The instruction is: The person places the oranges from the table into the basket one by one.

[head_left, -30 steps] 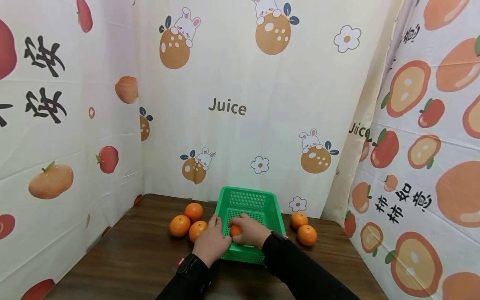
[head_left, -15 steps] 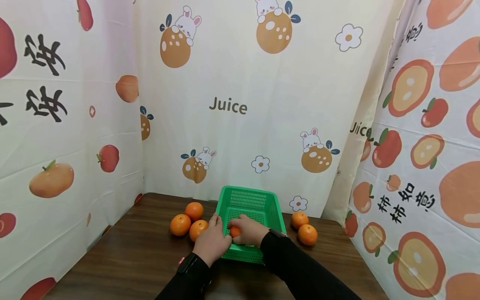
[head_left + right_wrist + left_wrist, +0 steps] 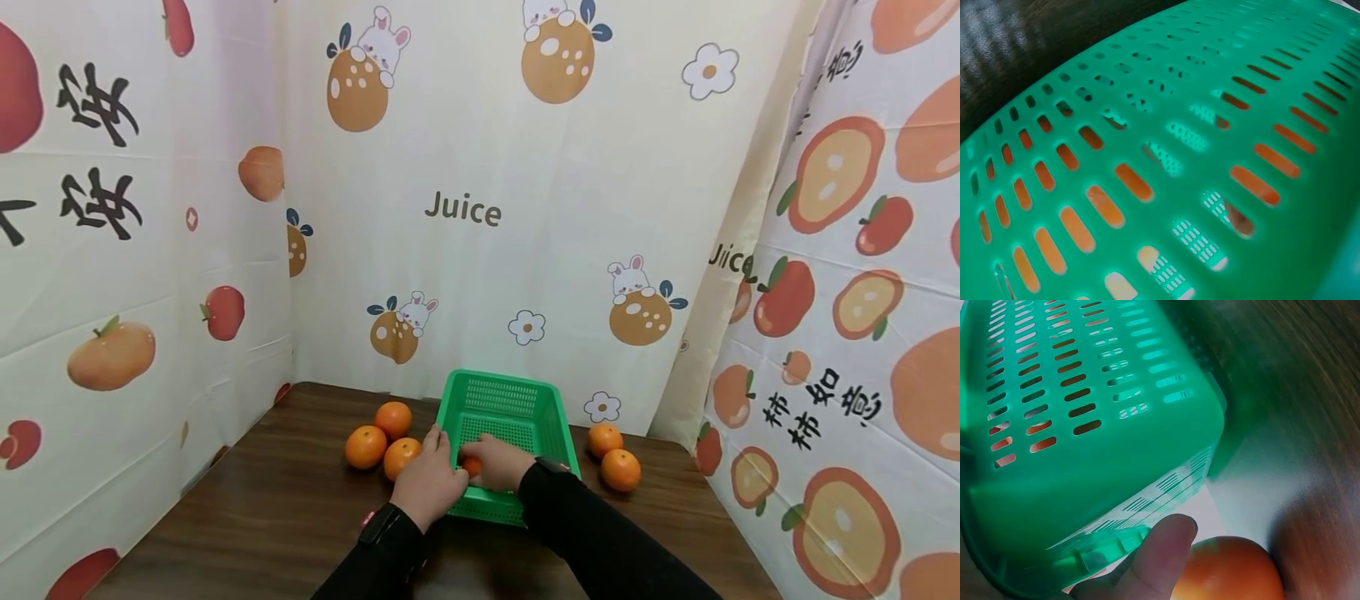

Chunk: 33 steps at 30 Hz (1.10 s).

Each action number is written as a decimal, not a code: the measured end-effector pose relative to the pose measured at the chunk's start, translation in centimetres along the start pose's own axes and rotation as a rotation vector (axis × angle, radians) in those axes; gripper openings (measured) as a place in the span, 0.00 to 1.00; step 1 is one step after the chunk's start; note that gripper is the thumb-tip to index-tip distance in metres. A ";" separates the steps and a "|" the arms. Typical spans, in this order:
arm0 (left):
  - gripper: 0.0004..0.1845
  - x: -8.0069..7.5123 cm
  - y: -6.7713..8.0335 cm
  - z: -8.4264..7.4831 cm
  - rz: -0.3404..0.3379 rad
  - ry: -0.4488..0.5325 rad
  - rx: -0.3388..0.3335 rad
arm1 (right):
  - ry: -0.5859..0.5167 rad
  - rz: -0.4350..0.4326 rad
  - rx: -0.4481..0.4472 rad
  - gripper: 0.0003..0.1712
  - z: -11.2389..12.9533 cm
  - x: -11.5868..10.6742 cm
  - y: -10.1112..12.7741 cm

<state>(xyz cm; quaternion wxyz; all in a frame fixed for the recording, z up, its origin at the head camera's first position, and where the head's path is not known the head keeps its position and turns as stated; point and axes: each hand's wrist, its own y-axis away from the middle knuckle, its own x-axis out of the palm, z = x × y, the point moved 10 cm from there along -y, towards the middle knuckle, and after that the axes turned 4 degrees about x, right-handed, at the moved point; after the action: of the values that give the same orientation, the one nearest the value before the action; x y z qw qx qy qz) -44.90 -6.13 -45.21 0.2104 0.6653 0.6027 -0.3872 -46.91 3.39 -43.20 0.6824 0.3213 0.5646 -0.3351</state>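
A green slotted basket (image 3: 495,505) stands on the table between both hands. My left hand (image 3: 429,482) holds its left rim, and in the left wrist view a finger (image 3: 1163,553) lies along the outside wall. Inside the basket, my right hand (image 3: 501,463) curls round an orange (image 3: 472,467), which it mostly hides. Through the slots of the basket wall (image 3: 1166,181) in the right wrist view, patches of orange peel show in two places. A loose orange (image 3: 1232,572) lies outside, close to the left finger.
Left of the basket, three oranges (image 3: 366,447) cluster on the dark wooden table (image 3: 247,517). Two more oranges (image 3: 621,470) sit to its right. Printed cloth (image 3: 465,275) hangs behind the table and along both sides.
The right hand has sunk slightly toward the basket's near left part, and less of its orange shows. The left hand stays on the rim. The head view has shifted a little.
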 end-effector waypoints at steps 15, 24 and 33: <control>0.40 -0.3 0.0 -0.2 -0.036 -0.043 0.007 | -0.018 0.046 -0.006 0.13 -0.4 0.6 -0.4; 0.41 -0.4 0.2 -0.3 -0.036 -0.042 0.007 | -0.095 0.078 0.004 0.09 -1.0 1.4 0.0; 0.42 -0.3 -0.1 -0.1 -0.039 -0.077 0.006 | -0.109 0.109 0.083 0.11 -2.4 2.3 0.1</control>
<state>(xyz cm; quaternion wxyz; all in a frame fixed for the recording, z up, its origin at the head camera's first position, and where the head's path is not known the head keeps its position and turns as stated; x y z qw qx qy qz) -44.96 -6.18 -44.91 0.2235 0.6386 0.6059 -0.4184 -47.84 5.17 -45.80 0.7155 0.3607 0.4941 -0.3375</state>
